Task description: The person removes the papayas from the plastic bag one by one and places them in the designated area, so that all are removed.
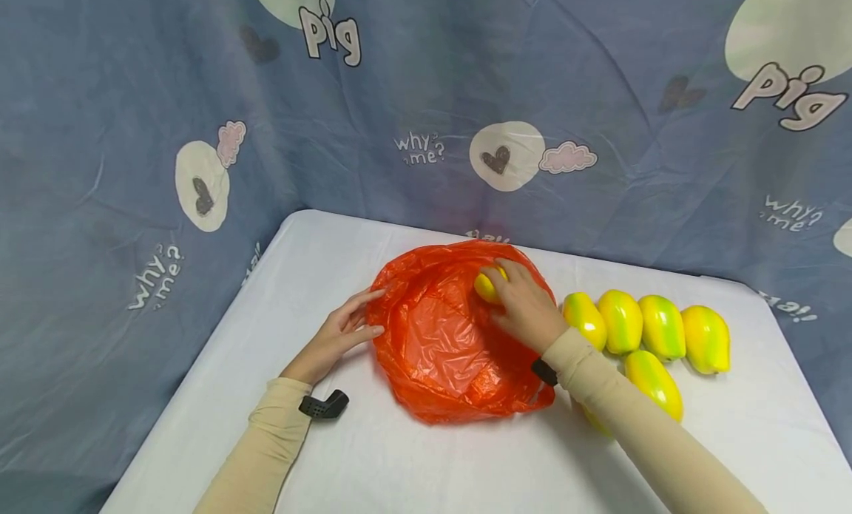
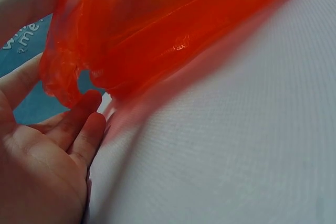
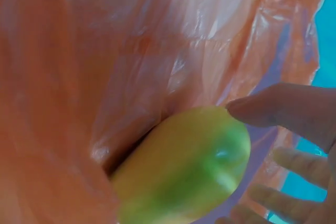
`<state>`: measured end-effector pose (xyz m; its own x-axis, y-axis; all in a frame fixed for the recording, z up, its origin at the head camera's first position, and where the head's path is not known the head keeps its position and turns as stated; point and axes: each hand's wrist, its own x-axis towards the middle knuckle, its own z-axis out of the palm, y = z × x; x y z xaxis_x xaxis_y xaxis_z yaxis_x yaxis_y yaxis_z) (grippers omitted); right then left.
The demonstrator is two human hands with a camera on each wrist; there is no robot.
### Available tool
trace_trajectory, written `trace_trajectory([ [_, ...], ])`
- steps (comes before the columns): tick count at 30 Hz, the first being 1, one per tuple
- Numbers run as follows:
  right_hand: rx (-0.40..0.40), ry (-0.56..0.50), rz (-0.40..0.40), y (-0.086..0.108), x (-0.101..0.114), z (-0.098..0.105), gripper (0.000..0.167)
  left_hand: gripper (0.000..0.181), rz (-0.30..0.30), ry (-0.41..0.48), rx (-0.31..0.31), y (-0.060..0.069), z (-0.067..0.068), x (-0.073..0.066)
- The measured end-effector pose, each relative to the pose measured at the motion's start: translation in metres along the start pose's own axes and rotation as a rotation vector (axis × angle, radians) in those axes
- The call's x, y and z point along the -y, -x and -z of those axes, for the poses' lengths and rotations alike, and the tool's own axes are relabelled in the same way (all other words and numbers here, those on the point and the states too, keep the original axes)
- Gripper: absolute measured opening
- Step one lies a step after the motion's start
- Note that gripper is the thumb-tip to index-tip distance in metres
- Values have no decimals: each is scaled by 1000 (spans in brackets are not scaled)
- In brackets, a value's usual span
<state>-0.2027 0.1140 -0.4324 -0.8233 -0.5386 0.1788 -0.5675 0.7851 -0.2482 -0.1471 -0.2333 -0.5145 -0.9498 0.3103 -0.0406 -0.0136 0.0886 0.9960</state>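
A red plastic bag [image 1: 439,336] stands on the table with its mouth spread wide. My left hand [image 1: 336,336] is at the bag's left side, its extended fingers touching the plastic near the rim. In the left wrist view, some fingertips of that hand [image 2: 47,150] are hidden behind the red film. My right hand [image 1: 526,303] reaches inside the bag at its right side, over a yellow-green mango [image 1: 489,285]. The right wrist view shows this mango [image 3: 189,166] against the plastic, the thumb at its end and the other fingers loosely spread beside it.
Several more mangoes lie right of the bag, among them a row with one mango [image 1: 619,322] in it and another mango [image 1: 654,384] nearer me. My right forearm partly covers one. The white table [image 1: 399,469] meets a blue printed curtain [image 1: 413,92] behind.
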Motion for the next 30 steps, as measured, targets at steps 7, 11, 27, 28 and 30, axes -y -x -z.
trace_trajectory([
  [7, -16, 37, 0, -5, -9, -6, 72, 60, 0, 11, -4, 0, 0, -1],
  [11, -38, 61, 6, -5, -14, -10, 70, 61, -4, 13, -2, -1, 0, 0],
  [27, 84, -19, -128, -7, -16, -3, 79, 62, 9, 21, -14, 0, -1, -4],
  [28, 84, -25, -127, -7, -16, -3, 79, 62, 9, 22, -12, 0, -2, -4],
  [30, 91, -41, -128, -7, -17, -3, 79, 62, 10, 24, -11, 0, -2, -4],
])
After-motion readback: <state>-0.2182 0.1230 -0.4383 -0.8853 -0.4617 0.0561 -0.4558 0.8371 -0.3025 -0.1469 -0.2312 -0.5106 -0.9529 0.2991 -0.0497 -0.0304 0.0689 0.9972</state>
